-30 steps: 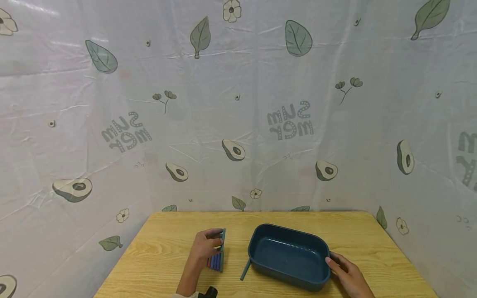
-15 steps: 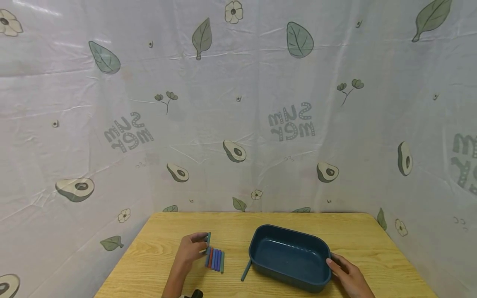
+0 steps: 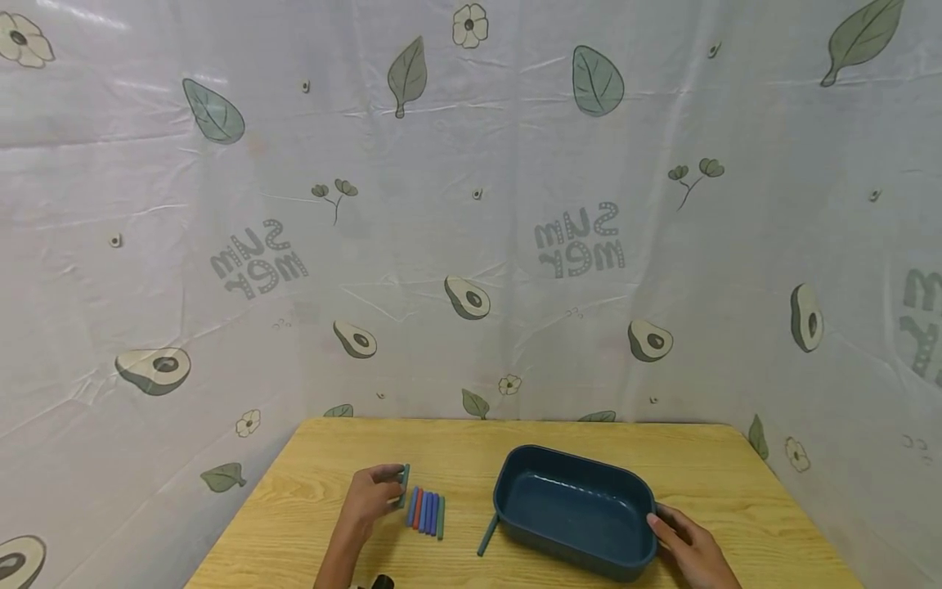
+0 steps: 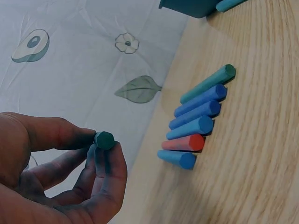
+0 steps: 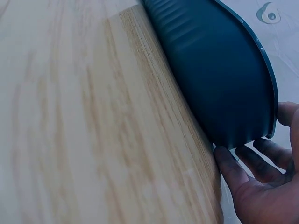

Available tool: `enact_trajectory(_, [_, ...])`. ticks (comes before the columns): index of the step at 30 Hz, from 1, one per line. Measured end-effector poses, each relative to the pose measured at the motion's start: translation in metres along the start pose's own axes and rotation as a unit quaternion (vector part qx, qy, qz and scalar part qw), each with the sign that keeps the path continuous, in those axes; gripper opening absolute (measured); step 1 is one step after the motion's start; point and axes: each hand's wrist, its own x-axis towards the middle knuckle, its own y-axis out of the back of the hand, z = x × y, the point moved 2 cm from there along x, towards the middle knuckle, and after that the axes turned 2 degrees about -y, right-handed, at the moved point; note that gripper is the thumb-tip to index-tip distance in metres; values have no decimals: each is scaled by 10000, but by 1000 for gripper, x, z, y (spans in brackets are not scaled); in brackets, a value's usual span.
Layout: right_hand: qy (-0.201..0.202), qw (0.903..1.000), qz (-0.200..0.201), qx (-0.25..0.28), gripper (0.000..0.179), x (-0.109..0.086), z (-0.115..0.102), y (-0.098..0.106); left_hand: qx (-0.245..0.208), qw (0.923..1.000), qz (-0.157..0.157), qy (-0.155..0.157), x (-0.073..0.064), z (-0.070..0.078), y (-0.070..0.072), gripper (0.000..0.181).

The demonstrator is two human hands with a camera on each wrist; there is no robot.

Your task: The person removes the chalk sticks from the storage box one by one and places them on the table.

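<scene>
My left hand [image 3: 370,494] pinches a dark green chalk stick [image 4: 104,140] between thumb and fingertips, raised off the table; its fingers are smeared with coloured dust. Just right of that hand lies a row of chalk sticks: a green one [image 4: 209,84], several blue ones [image 4: 190,127] and a red one [image 4: 184,143]. A dark blue plastic container [image 3: 574,505] stands right of centre. At its right end my right hand [image 3: 688,543] holds it, thumb at the rim and fingers against the outer wall. No contents show inside the container.
Another green chalk stick [image 3: 487,535] lies against the container's left side. The wooden table [image 3: 327,446] ends at a hanging sheet [image 3: 412,245] printed with leaves and avocados. A dark cylindrical object [image 3: 383,582] shows by the left wrist.
My left hand has moved left from above the chalk row with the green stick, uncovering the row, and has sunk slightly. The right hand and container stay in place.
</scene>
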Motion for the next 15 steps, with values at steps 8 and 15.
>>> enact_trajectory(8, [-9,10000,-42,-55,83,2,1,-1,499,9986,151,-83,4,-15,-4,43])
enact_trajectory(15, [-23,9998,-38,-202,86,3,3,2,1351,9895,451,-248,5,-25,-9,43])
